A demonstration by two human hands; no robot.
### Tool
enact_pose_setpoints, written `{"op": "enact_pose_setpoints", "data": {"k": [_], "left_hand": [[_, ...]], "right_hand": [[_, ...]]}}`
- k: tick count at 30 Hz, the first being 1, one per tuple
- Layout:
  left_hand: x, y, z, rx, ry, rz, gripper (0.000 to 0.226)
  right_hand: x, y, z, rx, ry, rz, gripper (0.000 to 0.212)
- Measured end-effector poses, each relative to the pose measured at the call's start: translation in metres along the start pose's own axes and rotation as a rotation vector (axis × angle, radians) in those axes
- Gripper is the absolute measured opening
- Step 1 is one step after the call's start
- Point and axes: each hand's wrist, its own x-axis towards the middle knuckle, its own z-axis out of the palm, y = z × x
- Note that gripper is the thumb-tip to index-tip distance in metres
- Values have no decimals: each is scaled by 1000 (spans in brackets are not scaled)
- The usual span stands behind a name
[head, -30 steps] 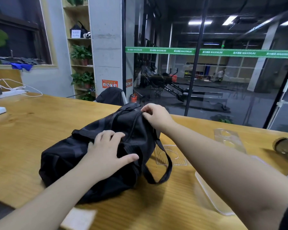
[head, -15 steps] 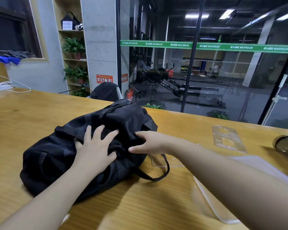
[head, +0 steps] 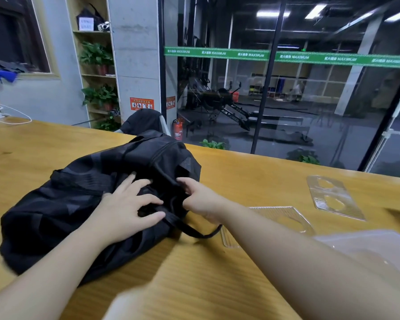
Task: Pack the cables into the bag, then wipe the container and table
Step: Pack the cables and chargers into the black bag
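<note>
No cables show; your left hand (head: 127, 211) presses flat on the black bag (head: 83, 204), right hand (head: 201, 199) pinches its fabric. The clear container (head: 379, 245) and tabletop (head: 240, 176) look unwiped.

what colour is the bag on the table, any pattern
The soft fabric duffel bag is black with faint darker tone-on-tone patches, seen in the head view.

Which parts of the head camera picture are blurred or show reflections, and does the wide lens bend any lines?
Head view: the pale blurred patch at the bottom edge is smeared, the right hand gripping the black fabric bag is slightly soft; the glass wall shows ceiling-light reflections; the wooden table edge and the door frame at right lean from wide-angle distortion.
</note>
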Motion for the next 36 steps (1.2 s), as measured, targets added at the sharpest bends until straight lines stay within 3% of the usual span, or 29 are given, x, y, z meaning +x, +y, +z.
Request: {"op": "enact_pose_setpoints", "data": {"k": [2, 5, 10, 17, 21, 26, 31, 36], "left_hand": [[8, -4, 1, 72, -39, -49, 70], [19, -16, 3, 102, -49, -98, 54], [33, -39, 4, 63, -47, -144, 41], [51, -73, 3, 30, -67, -181, 35], [65, -96, 1, 59, -143, -233, 35], [81, -125, -5, 31, -166, -371, 40], [85, -133, 4, 106, -14, -534, 55], [74, -121, 23, 336, 62, -504, 53]], "right_hand": [[16, 13, 9, 62, 28, -6, 81], [18, 10, 15, 70, 67, 17, 79], [17, 8, 10, -47, 67, 62, 63], [20, 4, -1, -167, 266, 17, 40], [20, 6, 1, -423, 98, 124, 34], [27, 4, -2, -679, -110, 136, 59], [30, 0, -11, -734, -256, 197, 81], [31, -1, -9, -763, -270, 199, 84]]}}
